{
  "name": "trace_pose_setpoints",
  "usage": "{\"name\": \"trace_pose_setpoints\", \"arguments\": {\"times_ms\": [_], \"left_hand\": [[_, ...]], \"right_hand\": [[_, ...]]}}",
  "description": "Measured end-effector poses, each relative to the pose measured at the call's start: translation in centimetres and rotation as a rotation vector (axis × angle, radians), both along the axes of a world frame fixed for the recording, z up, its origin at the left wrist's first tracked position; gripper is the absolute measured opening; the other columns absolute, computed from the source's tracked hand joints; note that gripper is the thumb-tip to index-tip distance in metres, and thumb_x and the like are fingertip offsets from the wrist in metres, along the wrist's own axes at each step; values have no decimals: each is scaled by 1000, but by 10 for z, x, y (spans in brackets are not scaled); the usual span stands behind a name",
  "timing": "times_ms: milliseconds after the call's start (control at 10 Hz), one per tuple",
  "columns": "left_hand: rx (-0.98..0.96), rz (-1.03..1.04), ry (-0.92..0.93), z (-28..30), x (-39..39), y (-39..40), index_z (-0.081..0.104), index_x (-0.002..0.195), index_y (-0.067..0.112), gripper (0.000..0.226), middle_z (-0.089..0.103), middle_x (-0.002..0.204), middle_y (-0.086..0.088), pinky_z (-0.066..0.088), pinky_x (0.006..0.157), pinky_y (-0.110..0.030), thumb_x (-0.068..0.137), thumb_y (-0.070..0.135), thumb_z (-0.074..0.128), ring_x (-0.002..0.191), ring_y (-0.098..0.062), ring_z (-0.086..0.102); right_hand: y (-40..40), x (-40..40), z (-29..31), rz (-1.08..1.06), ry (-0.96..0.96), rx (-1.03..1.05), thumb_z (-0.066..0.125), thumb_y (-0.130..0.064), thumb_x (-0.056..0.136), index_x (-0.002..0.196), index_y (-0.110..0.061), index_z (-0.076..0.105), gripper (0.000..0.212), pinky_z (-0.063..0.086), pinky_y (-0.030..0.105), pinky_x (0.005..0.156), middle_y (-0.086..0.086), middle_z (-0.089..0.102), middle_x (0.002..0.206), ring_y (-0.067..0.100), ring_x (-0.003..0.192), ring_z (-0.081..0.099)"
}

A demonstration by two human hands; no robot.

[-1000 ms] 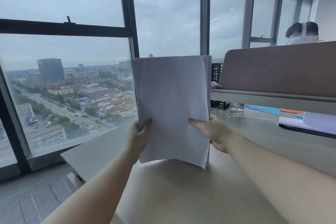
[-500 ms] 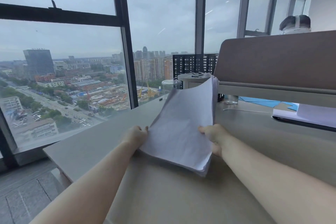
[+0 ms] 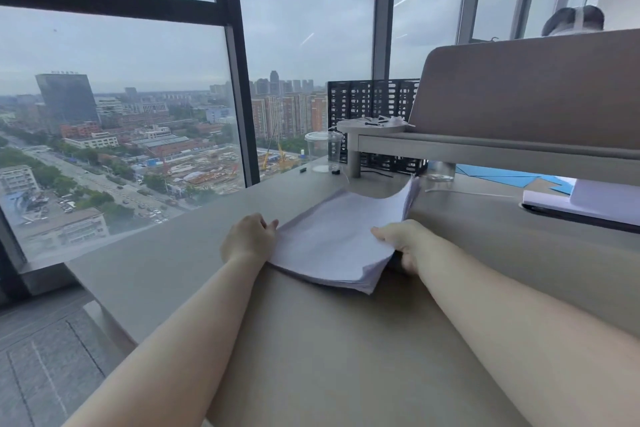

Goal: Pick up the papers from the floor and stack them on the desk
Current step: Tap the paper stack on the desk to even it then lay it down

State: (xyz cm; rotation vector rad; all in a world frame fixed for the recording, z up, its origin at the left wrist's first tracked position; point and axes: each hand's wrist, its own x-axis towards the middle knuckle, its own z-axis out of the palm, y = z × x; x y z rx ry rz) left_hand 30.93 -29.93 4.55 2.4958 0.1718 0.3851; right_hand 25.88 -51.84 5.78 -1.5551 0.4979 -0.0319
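Papers: we hold a stack of white papers [image 3: 337, 239] low over the desk [image 3: 166, 263], between our two hands; its near corner sits on or just above the surface, and we cannot tell which. The far right corner curls upward, away from our right hand.
Left hand: our left hand [image 3: 248, 238] is closed on the left edge of the stack, thumb at the top of the sheets, the other fingers hidden under them.
Right hand: our right hand [image 3: 403, 242] grips the right edge, thumb pressed on the top sheet, fingers tucked beneath the stack.
Hands together or apart: apart, one on each side of the papers, both clamped on them.
Beyond the hands: a clear plastic cup [image 3: 323, 151] stands on the desk past the papers, with a black perforated panel [image 3: 372, 100] just behind it and a small round shelf [image 3: 372, 126] beside it.
Right of the right hand: a brown divider screen [image 3: 526, 90] rises beyond it; blue sheets [image 3: 498, 176] and a white pad [image 3: 585, 203] lie on the desk under its shelf.
Left of the left hand: the desk edge, then a large window [image 3: 114, 135] over a city view.
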Motion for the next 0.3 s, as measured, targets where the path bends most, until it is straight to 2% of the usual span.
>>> {"name": "trace_pose_setpoints", "arguments": {"times_ms": [100,200,300], "left_hand": [[-19,10,-13,0,1,1,57,87,12,27,66,110,-14,38,76,-32,90,38,50,104,-32,58],[-30,10,-15,-2,4,2,57,87,14,23,66,111,-14,40,79,-33,89,36,51,106,-32,58],[-27,11,-15,-3,2,3,62,95,12,25,65,114,-14,42,82,-34,88,33,52,108,-32,58]], "right_hand": [[-4,-1,2,5,26,-133,60,-16,87,127,-5,57,42,45,39,103,8,60,129,29,119,56],[-14,0,0,-33,52,-251,58,-13,82,111,-7,62,30,61,38,69,10,67,103,29,83,67],[-20,-31,12,-56,83,-589,51,-16,86,85,-7,59,11,49,25,50,11,63,70,26,50,58]]}}
